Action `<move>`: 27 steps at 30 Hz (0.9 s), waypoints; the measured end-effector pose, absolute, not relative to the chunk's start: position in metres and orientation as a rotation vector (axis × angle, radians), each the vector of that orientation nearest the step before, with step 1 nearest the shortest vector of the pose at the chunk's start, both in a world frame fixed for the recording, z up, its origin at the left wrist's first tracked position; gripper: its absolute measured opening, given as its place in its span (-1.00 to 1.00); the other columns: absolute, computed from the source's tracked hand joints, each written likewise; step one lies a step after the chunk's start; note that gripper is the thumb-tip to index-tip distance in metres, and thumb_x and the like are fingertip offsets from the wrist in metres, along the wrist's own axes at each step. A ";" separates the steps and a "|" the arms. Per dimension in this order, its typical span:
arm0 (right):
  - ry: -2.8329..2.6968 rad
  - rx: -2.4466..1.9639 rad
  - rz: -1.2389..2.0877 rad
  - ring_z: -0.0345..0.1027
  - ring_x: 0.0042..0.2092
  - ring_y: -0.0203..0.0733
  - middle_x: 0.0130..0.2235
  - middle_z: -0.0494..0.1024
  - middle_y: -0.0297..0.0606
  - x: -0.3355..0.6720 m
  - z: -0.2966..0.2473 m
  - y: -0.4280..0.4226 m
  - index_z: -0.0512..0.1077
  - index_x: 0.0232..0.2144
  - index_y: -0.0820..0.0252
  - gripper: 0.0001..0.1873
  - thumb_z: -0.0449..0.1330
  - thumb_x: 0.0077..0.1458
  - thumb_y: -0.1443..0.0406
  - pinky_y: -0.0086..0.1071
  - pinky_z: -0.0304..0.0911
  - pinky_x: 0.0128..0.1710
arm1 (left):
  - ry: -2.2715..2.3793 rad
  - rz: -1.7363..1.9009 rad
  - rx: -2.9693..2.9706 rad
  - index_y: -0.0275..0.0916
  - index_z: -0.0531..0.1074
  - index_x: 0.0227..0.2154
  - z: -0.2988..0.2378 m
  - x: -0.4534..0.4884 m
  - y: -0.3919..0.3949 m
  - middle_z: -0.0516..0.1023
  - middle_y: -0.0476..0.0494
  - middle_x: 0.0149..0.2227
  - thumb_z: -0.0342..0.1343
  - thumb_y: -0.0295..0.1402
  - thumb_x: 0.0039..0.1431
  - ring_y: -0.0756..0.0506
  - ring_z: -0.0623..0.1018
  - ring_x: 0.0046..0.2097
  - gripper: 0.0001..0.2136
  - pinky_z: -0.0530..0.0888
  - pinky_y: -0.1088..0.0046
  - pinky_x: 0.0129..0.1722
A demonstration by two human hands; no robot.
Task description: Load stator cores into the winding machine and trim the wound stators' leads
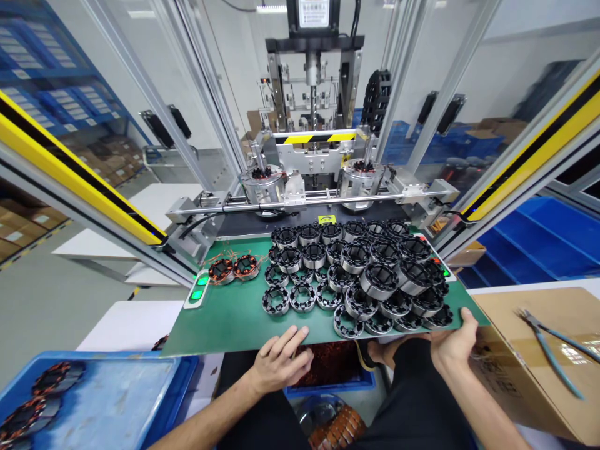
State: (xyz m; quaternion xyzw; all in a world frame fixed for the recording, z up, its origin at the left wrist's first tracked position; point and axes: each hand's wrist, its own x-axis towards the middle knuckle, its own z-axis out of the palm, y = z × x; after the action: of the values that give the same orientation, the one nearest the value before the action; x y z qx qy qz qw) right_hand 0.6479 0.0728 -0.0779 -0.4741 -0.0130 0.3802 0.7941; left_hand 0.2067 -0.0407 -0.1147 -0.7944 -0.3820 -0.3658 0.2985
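Note:
My left hand (280, 360) rests at the near edge of the green work mat (234, 315), fingers loosely curled over the edge, holding nothing. My right hand (454, 342) grips the mat's near right corner, thumb on top. Several black and silver stator rings (360, 269) are piled on the mat's right half. Two stators wound with copper wire (234, 269) lie at its back left.
A press machine (312, 162) with two round fixtures stands behind the mat. Green buttons (197, 290) sit at the left. A blue tray (94, 400) with wound stators is at the near left. Pliers (548, 350) lie on a cardboard box at the right. A bin of copper-wound parts (335, 425) is below.

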 end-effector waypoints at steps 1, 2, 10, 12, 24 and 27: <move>-0.022 -1.026 0.818 0.83 -0.06 -0.01 -0.13 0.86 -0.26 0.647 -0.077 0.073 0.61 -0.22 0.05 -0.69 0.43 -0.08 0.17 -0.41 0.68 -0.38 | -1.016 -0.970 -2.112 0.16 0.71 -0.15 -0.115 0.207 -0.041 0.76 0.11 0.49 0.66 -0.13 0.21 -0.07 0.36 0.79 -0.75 0.17 0.24 0.78; -0.012 -1.035 0.814 0.83 -0.04 -0.01 -0.12 0.86 -0.26 0.646 -0.076 0.073 0.61 -0.22 0.05 -0.69 0.43 -0.08 0.17 -0.40 0.68 -0.37 | -1.019 -0.965 -2.112 0.16 0.71 -0.15 -0.114 0.207 -0.041 0.76 0.11 0.50 0.65 -0.14 0.22 -0.07 0.36 0.79 -0.76 0.18 0.23 0.77; -0.008 -1.015 0.785 0.84 0.01 -0.09 -0.05 0.88 -0.24 0.644 -0.076 0.076 0.64 -0.22 0.07 -0.74 0.40 -0.02 0.20 -0.47 0.74 -0.21 | -1.006 -0.969 -2.118 0.14 0.71 -0.16 -0.112 0.207 -0.040 0.75 0.10 0.51 0.64 -0.17 0.19 -0.10 0.35 0.80 -0.76 0.21 0.24 0.74; 0.010 -1.023 0.793 0.85 -0.02 -0.11 -0.02 0.88 -0.23 0.646 -0.079 0.076 0.66 -0.21 0.07 -0.76 0.38 0.02 0.20 -0.48 0.74 -0.22 | -1.002 -0.986 -2.124 0.12 0.70 -0.17 -0.110 0.207 -0.039 0.76 0.08 0.50 0.61 -0.20 0.22 -0.08 0.35 0.80 -0.79 0.19 0.28 0.75; -0.028 -0.998 0.762 0.86 0.05 -0.07 0.05 0.88 -0.17 0.650 -0.090 0.078 0.66 -0.21 0.07 -0.79 0.38 0.06 0.20 -0.43 0.78 -0.16 | -0.995 -0.965 -2.131 0.13 0.70 -0.14 -0.115 0.205 -0.041 0.82 0.04 0.42 0.73 -0.12 0.13 -0.16 0.41 0.76 -0.66 0.29 0.23 0.67; -0.041 -1.019 0.766 0.86 0.07 -0.04 0.04 0.88 -0.14 0.651 -0.092 0.078 0.66 -0.21 0.08 -0.75 0.41 0.03 0.17 -0.44 0.77 -0.16 | -0.997 -0.962 -2.131 0.13 0.70 -0.14 -0.114 0.206 -0.041 0.82 0.05 0.42 0.73 -0.13 0.13 -0.15 0.40 0.77 -0.66 0.29 0.24 0.68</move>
State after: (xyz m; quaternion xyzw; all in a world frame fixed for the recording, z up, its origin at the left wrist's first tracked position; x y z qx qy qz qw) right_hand 0.6514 0.0776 -0.0918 -0.4758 -0.0190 0.3576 0.8033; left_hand 0.2056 -0.0409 -0.1138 -0.8009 -0.3746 -0.3617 0.2955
